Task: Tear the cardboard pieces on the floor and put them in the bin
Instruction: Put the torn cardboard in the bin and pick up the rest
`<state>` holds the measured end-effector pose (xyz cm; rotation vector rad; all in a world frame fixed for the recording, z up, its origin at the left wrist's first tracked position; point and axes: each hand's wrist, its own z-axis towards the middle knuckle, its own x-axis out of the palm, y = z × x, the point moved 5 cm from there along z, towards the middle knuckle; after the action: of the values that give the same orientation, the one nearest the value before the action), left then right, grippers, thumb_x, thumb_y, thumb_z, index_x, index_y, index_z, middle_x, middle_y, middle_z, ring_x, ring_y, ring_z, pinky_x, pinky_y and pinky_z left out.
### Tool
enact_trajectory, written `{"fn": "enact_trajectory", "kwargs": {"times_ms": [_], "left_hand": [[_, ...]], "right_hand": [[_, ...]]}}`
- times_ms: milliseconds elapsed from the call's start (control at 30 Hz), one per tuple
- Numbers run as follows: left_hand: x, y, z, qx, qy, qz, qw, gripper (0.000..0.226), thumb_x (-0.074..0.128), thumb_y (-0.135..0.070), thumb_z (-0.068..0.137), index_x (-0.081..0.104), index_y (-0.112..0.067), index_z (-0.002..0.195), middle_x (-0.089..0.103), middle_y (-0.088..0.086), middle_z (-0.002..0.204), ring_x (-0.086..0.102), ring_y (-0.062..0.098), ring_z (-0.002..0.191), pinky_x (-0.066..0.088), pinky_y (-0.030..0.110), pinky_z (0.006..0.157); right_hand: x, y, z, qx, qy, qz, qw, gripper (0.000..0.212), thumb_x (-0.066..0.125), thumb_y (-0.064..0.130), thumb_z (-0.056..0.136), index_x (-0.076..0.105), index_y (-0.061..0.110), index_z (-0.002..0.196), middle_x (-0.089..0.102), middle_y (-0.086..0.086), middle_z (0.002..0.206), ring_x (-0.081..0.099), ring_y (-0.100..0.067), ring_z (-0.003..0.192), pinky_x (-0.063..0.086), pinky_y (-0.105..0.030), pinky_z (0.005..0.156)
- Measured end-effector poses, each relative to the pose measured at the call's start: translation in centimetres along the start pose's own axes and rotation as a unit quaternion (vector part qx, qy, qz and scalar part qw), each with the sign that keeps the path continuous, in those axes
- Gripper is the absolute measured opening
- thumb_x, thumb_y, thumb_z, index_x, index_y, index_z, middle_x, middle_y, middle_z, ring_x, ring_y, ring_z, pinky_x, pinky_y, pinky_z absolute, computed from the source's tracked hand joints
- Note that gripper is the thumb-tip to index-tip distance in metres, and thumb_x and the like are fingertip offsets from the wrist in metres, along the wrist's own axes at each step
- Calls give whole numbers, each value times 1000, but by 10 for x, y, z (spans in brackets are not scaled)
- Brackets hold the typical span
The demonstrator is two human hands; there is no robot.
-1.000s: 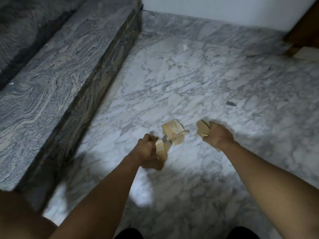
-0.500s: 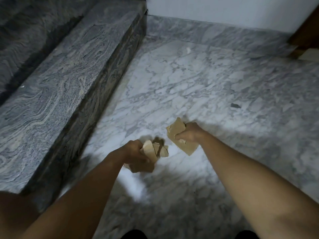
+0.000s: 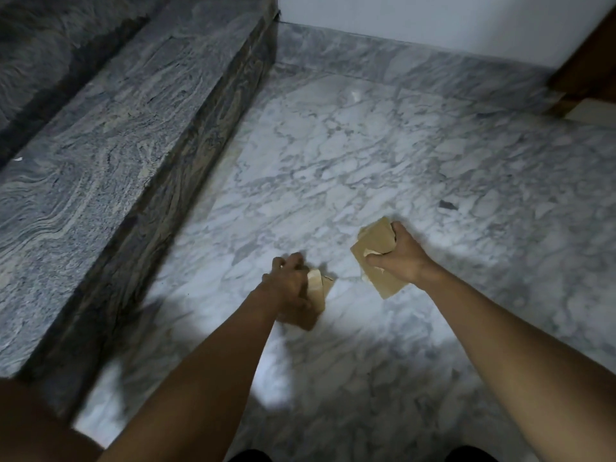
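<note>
The left hand point(image 3: 289, 288) grips a crumpled cardboard wad point(image 3: 317, 290) on its 3 o'clock side, the right hand point(image 3: 401, 258) clasps a flatter piece point(image 3: 375, 243) lying 11-to-5 o'clock, both apart above the floor point(image 3: 366, 161), no bin in view.

A step point(image 3: 116, 128) runs along the left of the floor point(image 3: 333, 161), with the wall point(image 3: 433, 25) behind both; a small scrap point(image 3: 446, 205) lies on the floor, right of and beyond the hands. Above mid-floor the left hand point(image 3: 290, 288) holds the near cardboard bundle point(image 3: 318, 288); to its right, slightly farther and apart, the right hand point(image 3: 400, 258) holds the far cardboard bundle point(image 3: 373, 251).
</note>
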<state>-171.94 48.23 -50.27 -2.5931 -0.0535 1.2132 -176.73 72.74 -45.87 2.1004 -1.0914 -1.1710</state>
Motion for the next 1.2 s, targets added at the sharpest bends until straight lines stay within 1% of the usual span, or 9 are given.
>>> {"fn": "enact_trajectory", "kwargs": {"times_ms": [67, 200, 333, 433, 567, 733, 833, 1000, 1200], "left_hand": [[0, -2, 8, -7, -1, -3, 1000, 79, 81, -42, 71, 43, -32, 140, 25, 1, 145, 35, 32, 127, 43, 43, 103], [5, -10, 8, -26, 17, -47, 998, 84, 79, -30, 78, 32, -26, 147, 45, 8, 139, 46, 30, 128, 44, 40, 102], [7, -6, -1, -72, 42, -83, 993, 48, 76, -32, 80, 58, -16, 122, 60, 4, 117, 57, 19, 103, 45, 26, 81], [-9, -4, 1, -56, -1, -153, 987, 38, 70, -30, 85, 62, -17, 120, 64, 1, 113, 60, 20, 107, 47, 27, 84], [-53, -31, 6, -10, -57, -430, 901, 19, 60, -22, 91, 65, -13, 107, 71, 8, 98, 68, 31, 95, 56, 45, 81], [-92, -131, 10, 23, 2, -504, 864, 21, 47, -30, 93, 65, -19, 94, 65, 3, 81, 61, 24, 77, 51, 34, 74], [-101, -177, 4, 61, 28, -475, 877, 36, 44, -48, 95, 64, -25, 115, 70, -1, 108, 66, 20, 98, 53, 37, 91], [-100, -300, -32, 198, 122, -408, 883, 38, 55, -56, 90, 66, -27, 112, 71, 4, 110, 68, 22, 97, 53, 31, 70], [-32, -488, -151, 374, 302, -289, 828, 38, 51, -48, 98, 60, -23, 125, 71, 13, 107, 69, 27, 81, 54, 34, 56]], "right_hand": [[-15, -3, 5, 8, 12, 5, 1000, 70, 85, 21, 74, 42, 23, 129, 60, 6, 114, 63, -18, 104, 55, -35, 84], [-17, -23, 3, 56, 62, -15, 996, 44, 85, 17, 75, 65, 15, 115, 71, -1, 101, 69, -21, 95, 56, -32, 75], [6, -39, -5, 93, 98, 44, 990, 47, 85, 22, 73, 65, 18, 115, 72, -4, 108, 70, -22, 95, 59, -41, 83], [10, -28, -13, 83, 113, 140, 980, 38, 78, 15, 83, 64, 18, 118, 73, -3, 107, 69, -19, 94, 55, -32, 72], [-6, -5, -21, 56, 92, 288, 951, 36, 77, 11, 84, 67, 18, 118, 75, -6, 106, 72, -26, 98, 57, -37, 70], [-50, -10, -48, 39, -29, 397, 916, 42, 79, 10, 82, 67, 12, 122, 74, -11, 113, 70, -33, 106, 59, -53, 83], [-72, -17, -77, 20, -100, 446, 889, 38, 75, 10, 86, 67, 12, 123, 73, -12, 115, 68, -34, 108, 59, -48, 81], [-133, -41, -164, -45, -212, 489, 845, 44, 72, 18, 91, 58, 15, 133, 68, -18, 123, 66, -42, 110, 56, -60, 78], [-199, -111, -380, -19, -448, 481, 753, 50, 73, 30, 91, 56, 15, 136, 67, -21, 123, 65, -44, 110, 54, -65, 84]]}}
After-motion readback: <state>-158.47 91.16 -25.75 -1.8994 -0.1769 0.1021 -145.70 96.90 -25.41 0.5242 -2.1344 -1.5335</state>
